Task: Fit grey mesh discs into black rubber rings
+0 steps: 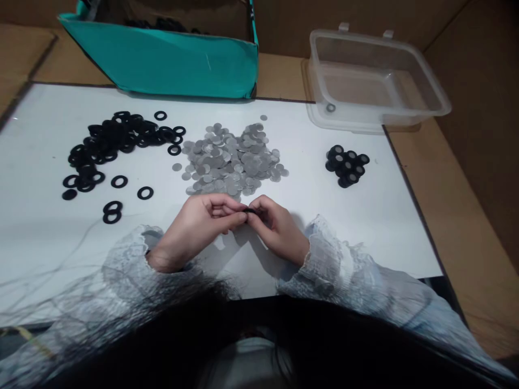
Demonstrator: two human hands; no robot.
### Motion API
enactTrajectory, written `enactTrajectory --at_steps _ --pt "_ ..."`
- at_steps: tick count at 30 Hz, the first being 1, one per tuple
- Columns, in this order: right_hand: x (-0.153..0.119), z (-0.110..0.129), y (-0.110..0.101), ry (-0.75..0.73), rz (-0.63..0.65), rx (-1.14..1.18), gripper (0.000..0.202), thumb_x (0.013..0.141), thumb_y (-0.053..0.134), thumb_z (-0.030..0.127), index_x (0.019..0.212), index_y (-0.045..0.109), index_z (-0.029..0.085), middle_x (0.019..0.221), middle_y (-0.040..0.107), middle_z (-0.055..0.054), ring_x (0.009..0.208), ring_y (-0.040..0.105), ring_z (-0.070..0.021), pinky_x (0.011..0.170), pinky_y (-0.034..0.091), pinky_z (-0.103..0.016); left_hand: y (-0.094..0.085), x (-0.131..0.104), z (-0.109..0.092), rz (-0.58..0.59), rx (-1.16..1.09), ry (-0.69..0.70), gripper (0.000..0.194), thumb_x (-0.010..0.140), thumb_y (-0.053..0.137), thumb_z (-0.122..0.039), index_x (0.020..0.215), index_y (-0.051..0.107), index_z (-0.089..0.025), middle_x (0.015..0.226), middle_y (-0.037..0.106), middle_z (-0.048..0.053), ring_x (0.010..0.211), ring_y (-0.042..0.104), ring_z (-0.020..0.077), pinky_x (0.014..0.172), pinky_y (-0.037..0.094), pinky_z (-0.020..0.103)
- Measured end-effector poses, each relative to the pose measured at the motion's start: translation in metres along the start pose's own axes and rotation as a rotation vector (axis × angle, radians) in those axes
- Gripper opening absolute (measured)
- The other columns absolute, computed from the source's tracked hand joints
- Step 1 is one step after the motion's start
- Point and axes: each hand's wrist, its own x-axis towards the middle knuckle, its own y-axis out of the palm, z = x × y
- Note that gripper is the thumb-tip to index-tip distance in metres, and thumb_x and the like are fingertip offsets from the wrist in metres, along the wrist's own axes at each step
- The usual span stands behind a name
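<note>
Between my left hand (203,224) and my right hand (279,227), a small black ring (250,210) is pinched by the thumbs and fingertips of both. Seen almost edge-on, it hides whether a disc sits inside. Just beyond my hands spreads a heap of flat silver discs (235,162). Off to the left lies a pile of black rings (117,135), with several loose ones such as a ring (145,187) nearer to me. On the right, black rings with silver centres (346,165) are stacked in a tight cluster.
A teal box (182,62) with black pieces inside stands at the back left. At the back right sits a clear plastic container (377,116), with one ring (331,108) visible at its near left corner. Cardboard walls (478,70) surround the white table surface (389,227).
</note>
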Motion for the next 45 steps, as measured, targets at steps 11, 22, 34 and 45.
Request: enactTrajectory --at_steps 11,22,34,45 --pt "0.002 -0.002 0.000 0.008 -0.028 0.048 0.012 0.080 0.057 0.028 0.076 0.051 0.019 0.067 0.054 0.001 0.065 0.051 -0.0133 0.063 0.043 -0.029 0.002 0.000 0.001 -0.029 0.048 0.065 0.015 0.064 0.075 -0.027 0.071 0.067 -0.016 0.062 0.064 -0.002 0.054 0.054 0.0082 0.049 0.044 0.017" --pt "-0.003 0.006 0.000 0.084 -0.183 0.116 0.009 0.079 0.063 0.025 0.074 0.058 0.019 0.067 0.061 0.001 0.063 0.055 -0.0123 0.064 0.045 -0.029 0.007 -0.009 0.007 -0.102 0.205 0.207 0.015 0.076 0.064 -0.031 0.081 0.063 -0.017 0.070 0.063 -0.001 0.061 0.059 0.0129 0.060 0.050 0.024" --pt "0.002 0.003 -0.009 0.017 0.036 0.004 0.012 0.080 0.059 0.028 0.077 0.053 0.018 0.067 0.055 0.001 0.060 0.051 -0.0110 0.059 0.041 -0.026 0.008 -0.011 0.005 -0.114 0.178 0.215 0.015 0.072 0.069 -0.029 0.081 0.070 -0.018 0.079 0.073 0.002 0.076 0.067 0.0173 0.074 0.055 0.026" --pt "0.002 0.006 -0.015 -0.015 0.081 -0.113 0.012 0.081 0.057 0.026 0.074 0.054 0.018 0.067 0.056 0.001 0.061 0.050 -0.0108 0.059 0.040 -0.026 0.003 -0.007 0.002 -0.016 0.272 0.164 0.019 0.070 0.069 -0.036 0.070 0.066 -0.017 0.068 0.067 0.002 0.066 0.062 0.0164 0.063 0.052 0.026"
